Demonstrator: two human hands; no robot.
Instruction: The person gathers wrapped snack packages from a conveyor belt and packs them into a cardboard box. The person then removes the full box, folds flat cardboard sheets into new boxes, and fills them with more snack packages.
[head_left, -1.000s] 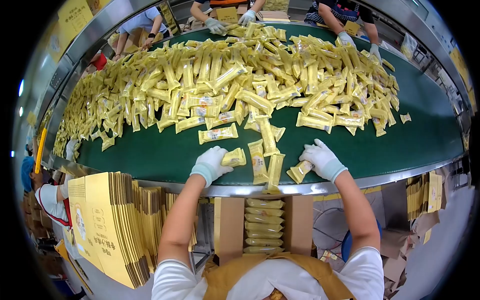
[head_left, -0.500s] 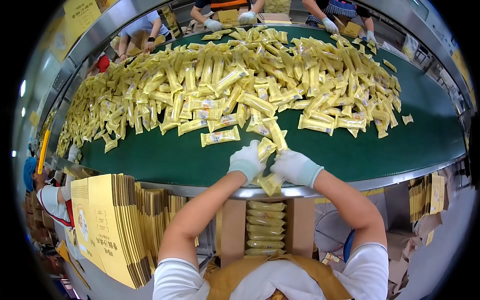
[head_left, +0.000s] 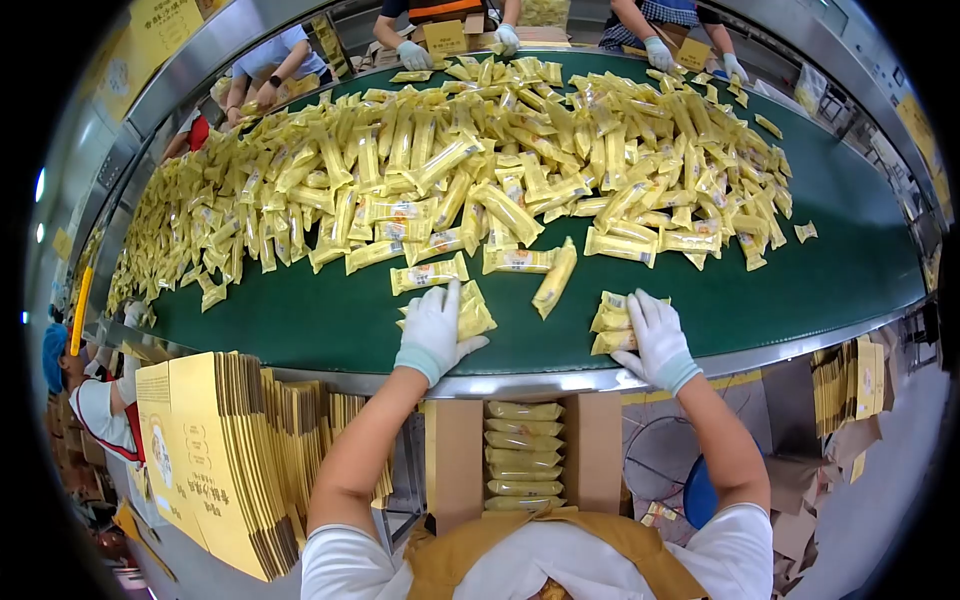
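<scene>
My left hand (head_left: 437, 332), in a white glove, lies over several yellow snack packets (head_left: 477, 312) at the belt's near edge. Its fingers reach across them, with the thumb stretched out to the right. Farther right, my gloved right hand (head_left: 657, 340) clasps a short row of snack packets (head_left: 610, 322), fingers on top and thumb at the near side. Between my hands, a single packet (head_left: 555, 280) lies slanted on the green belt (head_left: 540, 345). Another packet (head_left: 430, 274) rests just beyond my left fingertips. The undersides of both grips are hidden.
A large heap of packets (head_left: 440, 165) covers the belt's far part. Below the metal edge (head_left: 520, 384) stands an open carton (head_left: 594, 450) with a column of packets. Folded cartons (head_left: 215, 450) stand at left. Co-workers' gloved hands (head_left: 414, 55) work across the belt.
My hands were close together at the middle, handling packets. They have moved apart, the left to the left and the right to the right. The slanted packet now lies free between them.
</scene>
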